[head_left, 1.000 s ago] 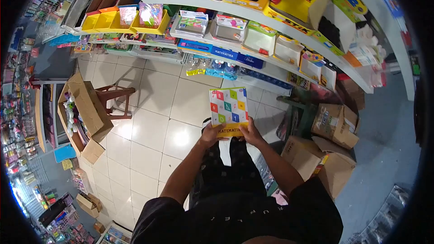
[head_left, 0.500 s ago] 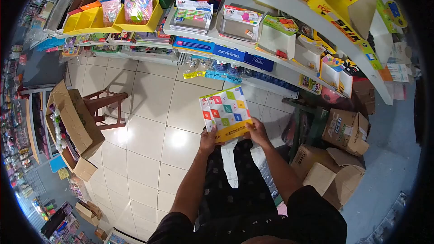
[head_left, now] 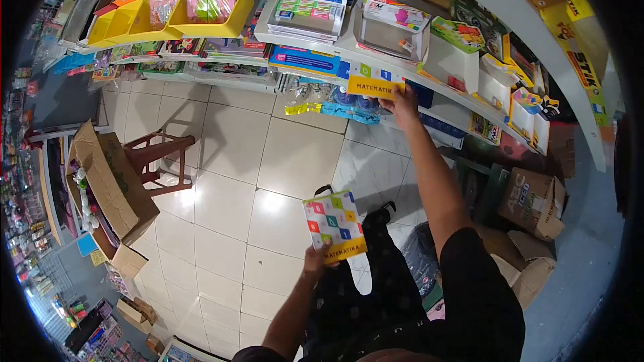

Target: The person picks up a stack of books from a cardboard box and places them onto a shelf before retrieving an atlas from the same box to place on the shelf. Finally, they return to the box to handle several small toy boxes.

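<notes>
My left hand [head_left: 315, 259] is closed on the lower left corner of a math book [head_left: 335, 222], in front of my legs. Its cover has coloured number hexagons and a yellow band reading "MATEMATIKA". My right hand [head_left: 403, 102] reaches out to the shelf and grips the lower right corner of a second book [head_left: 373, 87] with the same yellow band. The upper part of that second book is hidden under the shelf edge, over the row of blue books [head_left: 305, 60].
Trays of erasers [head_left: 310, 13] and a tray with a GM label [head_left: 392, 30] line the shelf above. Yellow bins [head_left: 211, 20] stand at its left. A red-brown stool [head_left: 164, 161] and an open carton [head_left: 114, 188] are on the tiled floor to the left; cartons [head_left: 530, 201] lie right.
Both hands were together on what looked like one book. Now the right hand has moved up and forward to the shelf with one book, while the left keeps another, lower and nearer my body.
</notes>
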The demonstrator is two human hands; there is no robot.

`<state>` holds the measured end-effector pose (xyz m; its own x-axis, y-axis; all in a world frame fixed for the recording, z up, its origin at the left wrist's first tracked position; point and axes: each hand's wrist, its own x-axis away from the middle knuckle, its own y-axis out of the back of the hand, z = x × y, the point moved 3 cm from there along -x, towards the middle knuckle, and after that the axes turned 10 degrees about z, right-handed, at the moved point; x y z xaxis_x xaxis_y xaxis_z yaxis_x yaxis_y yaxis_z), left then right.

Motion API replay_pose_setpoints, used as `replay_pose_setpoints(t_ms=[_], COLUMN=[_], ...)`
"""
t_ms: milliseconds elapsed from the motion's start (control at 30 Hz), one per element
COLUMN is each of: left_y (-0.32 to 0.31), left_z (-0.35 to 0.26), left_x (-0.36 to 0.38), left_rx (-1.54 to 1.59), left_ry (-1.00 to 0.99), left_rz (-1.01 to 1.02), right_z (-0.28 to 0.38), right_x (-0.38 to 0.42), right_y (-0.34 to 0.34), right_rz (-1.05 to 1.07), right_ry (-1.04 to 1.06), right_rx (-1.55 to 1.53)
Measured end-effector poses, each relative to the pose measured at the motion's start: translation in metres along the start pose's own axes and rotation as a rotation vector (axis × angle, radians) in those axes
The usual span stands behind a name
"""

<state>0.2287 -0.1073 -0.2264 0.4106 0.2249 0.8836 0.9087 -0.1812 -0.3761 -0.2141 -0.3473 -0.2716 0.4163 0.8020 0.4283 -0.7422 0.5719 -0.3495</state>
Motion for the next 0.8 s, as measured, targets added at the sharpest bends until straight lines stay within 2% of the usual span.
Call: replay_pose_setpoints(t_ms=[100, 200, 267, 333, 367, 467, 600, 800], left_y=[-0.013, -0.023, -0.010, -0.008, -0.009, -0.012, -0.010, -0.011], left_z=[0.022, 0.035, 0.062, 0.069, 0.067, 0.057, 0.053, 0.049], left_x=[0.002, 0.001, -0.016, -0.024, -0.023, -0.017, -0.017, -0.016], left_rx=[0.057, -0.030, -0.148, -0.212, -0.222, -0.193, -0.158, -0.176], left_ry=[0.035, 0.083, 0.056, 0.052, 0.065, 0.079, 0.103, 0.088], left_rz=[-0.005, 0.000, 0.086, 0.130, 0.132, 0.139, 0.107, 0.119], right_z=[-0.011, -0.014, -0.015, -0.002, -0.009, -0.020, -0.027, -0.021], right_x=[-0.027, -0.010, 0.006, 0.034, 0.034, 0.023, -0.004, -0.013], right_y=[-0.009, -0.023, -0.024, -0.050, -0.052, -0.069, -0.072, -0.071], right_rz=[-0.024, -0.100, -0.187, -0.167, -0.006, 0.177, 0.195, 0.204], right_ry=[-0.011, -0.063, 0.223, 0.324, 0.284, 0.232, 0.127, 0.134], right_rx=[0.064, 0.346, 1.124, 1.590, 1.690, 1.948, 1.937, 1.909])
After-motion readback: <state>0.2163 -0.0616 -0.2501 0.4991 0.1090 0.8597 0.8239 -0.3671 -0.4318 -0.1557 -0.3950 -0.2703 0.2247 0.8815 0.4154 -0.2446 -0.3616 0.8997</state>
